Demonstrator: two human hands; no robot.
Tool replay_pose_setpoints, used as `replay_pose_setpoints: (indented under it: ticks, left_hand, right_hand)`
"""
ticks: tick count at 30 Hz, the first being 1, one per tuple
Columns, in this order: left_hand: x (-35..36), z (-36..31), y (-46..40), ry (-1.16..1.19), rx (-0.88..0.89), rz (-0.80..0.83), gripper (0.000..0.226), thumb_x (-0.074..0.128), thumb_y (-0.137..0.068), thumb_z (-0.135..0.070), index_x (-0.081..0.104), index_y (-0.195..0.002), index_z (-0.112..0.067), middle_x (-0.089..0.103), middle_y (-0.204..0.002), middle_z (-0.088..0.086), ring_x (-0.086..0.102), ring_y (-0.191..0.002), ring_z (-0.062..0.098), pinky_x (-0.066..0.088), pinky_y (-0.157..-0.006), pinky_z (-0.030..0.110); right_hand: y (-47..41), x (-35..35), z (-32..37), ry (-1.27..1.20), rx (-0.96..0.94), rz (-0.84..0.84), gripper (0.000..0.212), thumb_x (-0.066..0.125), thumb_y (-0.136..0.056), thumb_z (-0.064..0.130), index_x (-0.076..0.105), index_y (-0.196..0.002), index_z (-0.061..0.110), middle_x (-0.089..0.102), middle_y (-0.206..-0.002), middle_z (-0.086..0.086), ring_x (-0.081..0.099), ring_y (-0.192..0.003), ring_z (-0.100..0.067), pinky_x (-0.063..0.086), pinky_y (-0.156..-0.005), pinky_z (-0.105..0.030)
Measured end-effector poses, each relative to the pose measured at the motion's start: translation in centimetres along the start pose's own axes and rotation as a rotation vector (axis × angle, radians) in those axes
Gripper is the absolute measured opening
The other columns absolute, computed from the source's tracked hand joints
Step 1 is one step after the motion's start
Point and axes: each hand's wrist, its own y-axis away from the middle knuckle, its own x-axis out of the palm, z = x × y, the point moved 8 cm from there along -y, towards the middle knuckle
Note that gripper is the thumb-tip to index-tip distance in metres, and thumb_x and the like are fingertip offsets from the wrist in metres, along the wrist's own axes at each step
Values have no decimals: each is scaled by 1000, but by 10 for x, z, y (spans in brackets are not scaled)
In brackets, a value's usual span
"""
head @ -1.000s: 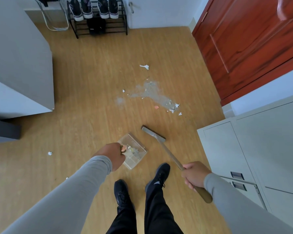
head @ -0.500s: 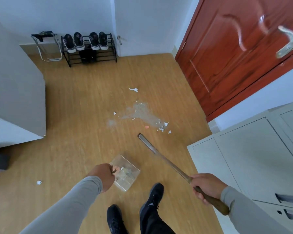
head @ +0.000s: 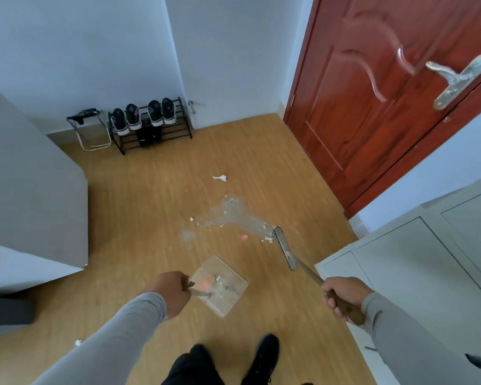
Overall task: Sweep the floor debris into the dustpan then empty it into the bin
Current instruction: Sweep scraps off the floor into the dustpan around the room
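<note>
My left hand (head: 170, 291) grips the handle of a clear square dustpan (head: 222, 284), held low over the wooden floor; scraps, one orange, lie inside it. My right hand (head: 342, 294) is closed on the brown wooden handle of a brush (head: 284, 248). Its long grey head rests on the floor just right of the debris. The debris (head: 233, 215) is a grey dust smear with white bits and an orange scrap (head: 244, 237). A white paper scrap (head: 220, 178) lies farther off, another (head: 78, 342) near my left sleeve. No bin is in view.
A red door (head: 372, 107) stands at the right, grey metal cabinets (head: 417, 262) close by my right arm. A grey block (head: 31, 190) fills the left side. A shoe rack (head: 150, 126) and a folding stool (head: 89, 129) stand against the far wall. My black shoes (head: 261, 357) are below.
The view has tilted up. The brush head has swung right and forward, from near the dustpan to the right edge of the debris. The dustpan stays in my left hand.
</note>
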Motion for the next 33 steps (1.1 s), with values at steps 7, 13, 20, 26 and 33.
replay_pose_setpoints:
  ticks: [7, 13, 20, 26, 33]
  left_hand:
    - [-27, -32, -55, -101, 86, -19, 17, 54, -92, -34, 65, -105, -35, 68, -92, -12, 68, -81, 13, 61, -78, 32]
    - [-38, -47, -112, -124, 138, 37, 26, 54, -92, -35, 64, -116, -31, 66, -96, -12, 66, -82, 11, 60, -76, 29]
    - [-38, -66, -165, -182, 145, 70, 25, 49, -94, -32, 63, -115, -33, 65, -90, -12, 66, -77, 12, 58, -68, 27]
    - [-28, -76, -205, -174, 106, 83, 17, 50, -93, -31, 61, -104, -37, 65, -85, -11, 67, -73, 13, 59, -64, 28]
    - [-29, -83, -210, -165, 82, 95, 26, 44, -94, -29, 63, -111, -34, 66, -85, -11, 67, -72, 12, 59, -63, 28]
  right_hand:
    - [-13, -6, 30, -123, 60, -35, 7, 50, -90, 5, 55, -88, 1, 59, -62, -12, 48, -45, -15, 42, -41, -21]
    - [-25, 5, 54, -203, 76, -105, 10, 49, -87, 2, 59, -89, -1, 60, -69, -16, 49, -51, -16, 43, -46, -24]
    - [-80, 5, 107, -75, 88, -144, 19, 49, -88, 9, 64, -95, -1, 63, -68, -11, 53, -60, -20, 47, -56, -29]
    - [-146, 30, 116, -162, 279, -64, 27, 48, -102, 17, 61, -90, -3, 65, -78, -14, 46, -29, -13, 42, -36, -17]
    - [-121, 84, 108, -217, 366, 125, 23, 45, -103, 18, 51, -85, 5, 53, -55, -5, 41, -32, -9, 37, -34, -16]
